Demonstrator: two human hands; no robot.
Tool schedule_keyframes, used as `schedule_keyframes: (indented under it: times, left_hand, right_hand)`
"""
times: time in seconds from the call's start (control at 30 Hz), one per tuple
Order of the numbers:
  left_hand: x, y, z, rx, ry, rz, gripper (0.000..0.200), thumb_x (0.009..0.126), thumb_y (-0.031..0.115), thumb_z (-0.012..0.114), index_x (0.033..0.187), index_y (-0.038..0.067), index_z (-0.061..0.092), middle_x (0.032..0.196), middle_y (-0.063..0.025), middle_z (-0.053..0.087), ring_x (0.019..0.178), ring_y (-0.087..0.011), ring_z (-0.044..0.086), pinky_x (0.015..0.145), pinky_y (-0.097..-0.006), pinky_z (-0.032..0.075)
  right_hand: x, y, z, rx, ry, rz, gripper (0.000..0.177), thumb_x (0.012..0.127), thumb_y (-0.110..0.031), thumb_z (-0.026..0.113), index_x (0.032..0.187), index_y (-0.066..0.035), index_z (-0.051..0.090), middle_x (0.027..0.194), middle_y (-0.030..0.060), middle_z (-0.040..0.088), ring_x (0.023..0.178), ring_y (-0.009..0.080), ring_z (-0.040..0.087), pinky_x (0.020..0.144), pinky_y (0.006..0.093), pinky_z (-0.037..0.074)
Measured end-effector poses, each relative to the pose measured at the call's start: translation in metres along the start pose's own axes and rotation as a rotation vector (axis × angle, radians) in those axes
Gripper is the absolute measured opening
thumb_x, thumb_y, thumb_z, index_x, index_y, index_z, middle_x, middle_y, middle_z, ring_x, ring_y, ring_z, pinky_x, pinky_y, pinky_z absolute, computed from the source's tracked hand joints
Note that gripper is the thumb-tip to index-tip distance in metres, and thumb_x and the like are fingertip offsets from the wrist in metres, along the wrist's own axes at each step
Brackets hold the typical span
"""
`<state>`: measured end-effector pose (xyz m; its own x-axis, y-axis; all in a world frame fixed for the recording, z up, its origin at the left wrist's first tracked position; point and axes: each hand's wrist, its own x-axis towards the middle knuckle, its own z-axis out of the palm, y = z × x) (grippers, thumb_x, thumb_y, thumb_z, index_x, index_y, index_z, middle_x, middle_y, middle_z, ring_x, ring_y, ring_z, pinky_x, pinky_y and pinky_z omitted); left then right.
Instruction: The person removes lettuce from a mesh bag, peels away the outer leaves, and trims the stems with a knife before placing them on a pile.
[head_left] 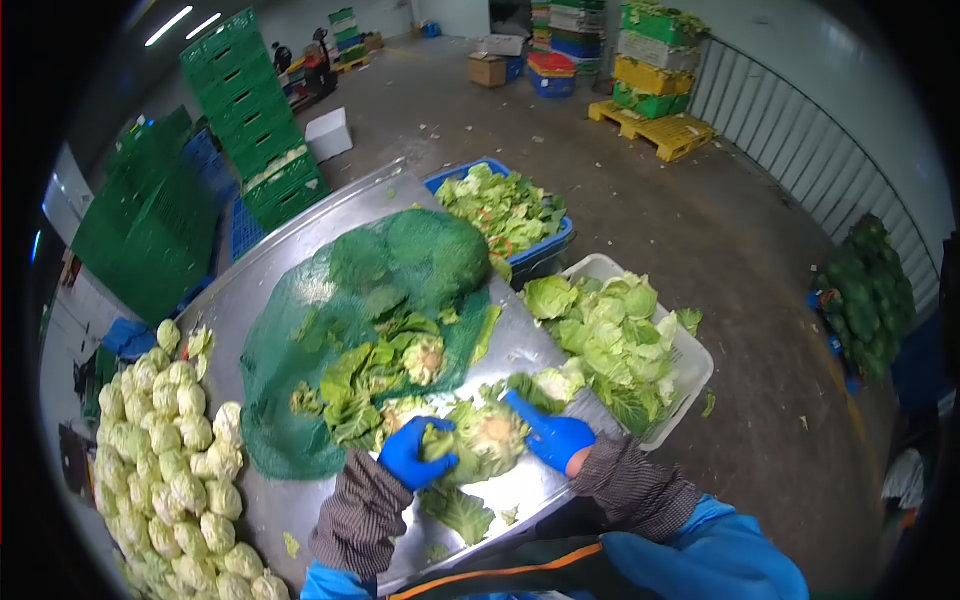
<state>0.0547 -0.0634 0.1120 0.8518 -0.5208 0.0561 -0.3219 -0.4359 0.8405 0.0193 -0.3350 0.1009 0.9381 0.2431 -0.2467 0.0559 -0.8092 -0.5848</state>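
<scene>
A cabbage [492,438] with loose outer leaves lies stem end up on the metal table, between my two blue-gloved hands. My left hand [415,455] curves round its left side, with thumb and fingers apart on the leaves. From the right, my right hand [552,436] grips its other side, fingers extended along the outer leaves. Another cabbage [424,360] with a pale cut stem lies just beyond, among green leaves. A green mesh sack [290,350] is spread under it, with more heads inside at its far end. A detached leaf [460,513] lies near the front edge.
Trimmed pale cabbages [165,450] are heaped at the table's left. A white crate [690,375] and a blue bin [567,228] full of leaves stand at the right. Green crates [245,110] are stacked behind. A filled mesh sack [868,300] stands by the right wall.
</scene>
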Motion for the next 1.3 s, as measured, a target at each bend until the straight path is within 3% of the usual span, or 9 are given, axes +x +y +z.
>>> schedule_keyframes:
  times: [0.17, 0.27, 0.37, 0.57, 0.63, 0.7, 0.8, 0.97, 1.3]
  left_hand:
    - [0.034, 0.038, -0.023, 0.604, 0.762, 0.126, 0.085, 0.066, 0.03, 0.08, 0.132, 0.0, 0.034, 0.124, -0.0255, 0.043, 0.114, -0.0433, 0.042, 0.095, -0.0467, 0.037]
    - [0.026, 0.019, 0.039, 0.562, 0.333, 0.077, 0.107, 0.054, 0.06, 0.077, 0.135, 0.005, 0.035, 0.135, -0.0317, 0.032, 0.119, -0.0452, 0.039, 0.098, -0.0514, 0.034]
    - [0.013, -0.018, 0.089, 0.086, -0.105, -0.181, 0.095, 0.068, 0.039, 0.076, 0.141, 0.007, 0.025, 0.129, -0.0291, 0.042, 0.118, -0.0429, 0.043, 0.103, -0.0456, 0.033]
    - [-0.007, -0.042, 0.073, 0.114, 0.208, -0.184, 0.085, 0.06, 0.033, 0.081, 0.129, 0.002, 0.041, 0.118, -0.0244, 0.047, 0.114, -0.0384, 0.046, 0.099, -0.0445, 0.037]
    - [0.005, -0.033, 0.072, 0.063, 0.366, -0.192, 0.09, 0.058, 0.034, 0.083, 0.13, 0.002, 0.04, 0.121, -0.0253, 0.043, 0.116, -0.0376, 0.044, 0.1, -0.044, 0.036]
    - [0.019, -0.02, 0.08, 0.274, 0.296, -0.254, 0.096, 0.056, 0.035, 0.084, 0.132, 0.001, 0.036, 0.123, -0.0253, 0.041, 0.118, -0.0364, 0.042, 0.101, -0.0434, 0.036]
    - [0.017, -0.055, 0.082, 0.071, 0.349, -0.269, 0.101, 0.054, 0.033, 0.086, 0.134, 0.001, 0.032, 0.125, -0.0244, 0.041, 0.12, -0.0334, 0.042, 0.101, -0.0422, 0.037]
    - [-0.021, -0.105, 0.08, -0.822, 0.459, -0.266, 0.091, 0.066, 0.014, 0.08, 0.135, -0.001, 0.022, 0.125, -0.0187, 0.044, 0.116, -0.027, 0.047, 0.098, -0.0389, 0.041]
    - [-0.039, -0.084, 0.07, -0.227, 0.354, -0.404, 0.114, 0.056, 0.04, 0.085, 0.139, -0.004, 0.021, 0.129, -0.0266, 0.04, 0.122, -0.0341, 0.041, 0.103, -0.0403, 0.034]
  right_hand:
    - [0.013, 0.022, -0.025, 0.074, 0.286, 0.218, 0.062, 0.084, -0.015, 0.051, 0.14, -0.028, 0.03, 0.07, 0.0217, 0.06, 0.062, 0.037, 0.059, 0.058, 0.0458, 0.047]
    - [0.041, 0.085, 0.011, -0.02, 0.227, 0.284, 0.043, 0.087, -0.027, 0.052, 0.129, -0.019, 0.046, 0.088, 0.0243, 0.062, 0.084, 0.0398, 0.061, 0.072, 0.0463, 0.048]
    - [0.032, 0.059, 0.009, -0.103, 0.04, 0.38, 0.043, 0.087, -0.039, 0.052, 0.122, -0.013, 0.05, 0.098, 0.025, 0.061, 0.093, 0.0415, 0.059, 0.079, 0.0464, 0.047]
    - [0.053, 0.077, 0.047, 0.552, 0.393, 0.257, 0.062, 0.085, -0.05, 0.056, 0.128, -0.008, 0.043, 0.106, 0.0235, 0.061, 0.096, 0.0358, 0.061, 0.08, 0.0399, 0.048]
    - [0.07, 0.073, 0.054, 0.565, 0.065, 0.217, 0.063, 0.085, -0.049, 0.058, 0.131, -0.008, 0.043, 0.111, 0.0191, 0.06, 0.098, 0.0262, 0.06, 0.083, 0.0348, 0.048]
    - [0.071, 0.054, 0.084, 0.697, 0.147, -0.004, 0.059, 0.086, -0.046, 0.058, 0.13, -0.009, 0.045, 0.107, 0.017, 0.061, 0.097, 0.0232, 0.06, 0.083, 0.0333, 0.047]
    - [0.055, 0.013, 0.064, 0.873, -0.084, 0.197, 0.057, 0.086, -0.045, 0.058, 0.129, -0.009, 0.046, 0.107, 0.0172, 0.061, 0.089, 0.0227, 0.061, 0.076, 0.0339, 0.05]
    - [0.059, 0.024, 0.091, 0.71, -0.12, 0.248, 0.07, 0.084, -0.055, 0.054, 0.134, -0.008, 0.039, 0.113, 0.0211, 0.058, 0.098, 0.0293, 0.06, 0.082, 0.0364, 0.048]
    - [0.037, -0.019, 0.077, 0.233, -0.076, -0.044, 0.054, 0.089, -0.046, 0.047, 0.13, -0.01, 0.044, 0.106, 0.0231, 0.061, 0.1, 0.0351, 0.059, 0.085, 0.0424, 0.047]
